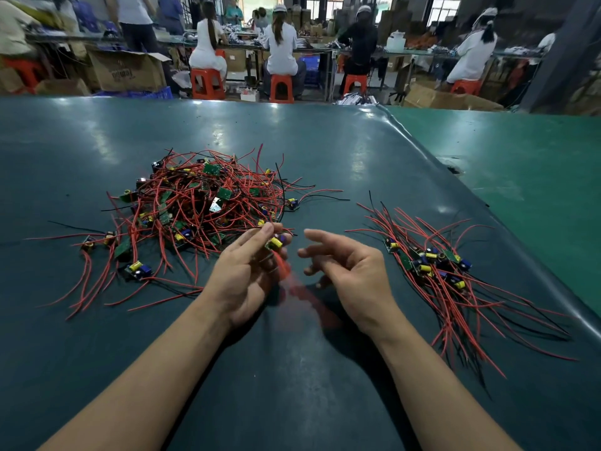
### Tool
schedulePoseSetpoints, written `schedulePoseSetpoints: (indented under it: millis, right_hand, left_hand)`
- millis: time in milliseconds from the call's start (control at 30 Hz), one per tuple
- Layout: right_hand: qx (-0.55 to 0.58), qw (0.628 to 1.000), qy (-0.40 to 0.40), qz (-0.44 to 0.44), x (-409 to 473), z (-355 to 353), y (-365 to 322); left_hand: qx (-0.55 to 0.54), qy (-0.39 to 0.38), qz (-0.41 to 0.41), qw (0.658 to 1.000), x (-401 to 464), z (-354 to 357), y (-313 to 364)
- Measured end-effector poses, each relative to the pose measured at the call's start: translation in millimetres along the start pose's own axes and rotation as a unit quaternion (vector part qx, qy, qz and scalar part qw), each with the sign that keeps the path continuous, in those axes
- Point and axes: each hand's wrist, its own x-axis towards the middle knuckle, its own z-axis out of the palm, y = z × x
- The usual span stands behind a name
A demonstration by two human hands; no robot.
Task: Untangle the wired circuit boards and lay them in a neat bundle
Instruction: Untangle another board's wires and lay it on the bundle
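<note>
A tangled heap of small green circuit boards with red and black wires (201,203) lies on the dark mat at left centre. To the right, a sorted bundle of boards (432,262) lies with its wires fanned toward me. My left hand (247,271) pinches one board with a yellow capacitor (274,244) at the heap's near edge; its red wires hang down, blurred. My right hand (344,268) hovers beside it with fingers loosely spread, holding nothing.
The dark green mat (292,369) covers the table; a brighter green surface (520,164) adjoins on the right past a raised seam. Beyond the far edge, several people sit on orange stools (208,83) at benches among cardboard boxes.
</note>
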Motion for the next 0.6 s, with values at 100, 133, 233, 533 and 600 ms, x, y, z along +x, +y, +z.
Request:
schedulePoseSetpoints:
  millis: [100, 133, 233, 533, 600]
  right_hand:
    - [0.022, 0.999, 0.008, 0.027, 0, 0, -2]
    - [0.032, 0.999, -0.01, 0.033, 0, 0, -3]
    - [0.05, 0.995, -0.066, 0.06, -2, -2, -5]
    - [0.119, 0.966, -0.18, 0.14, 0, -16, -6]
    - [0.138, 0.965, -0.175, 0.138, -1, -14, -6]
  left_hand:
    - [0.079, -0.052, -0.035, 0.995, -6, 2, -2]
    - [0.128, -0.073, -0.039, 0.988, -8, 3, -3]
    - [0.213, -0.115, -0.042, 0.969, -9, 3, -3]
    - [0.239, -0.193, -0.082, 0.948, -7, -4, -2]
    - [0.225, -0.196, -0.086, 0.95, -7, -2, -3]
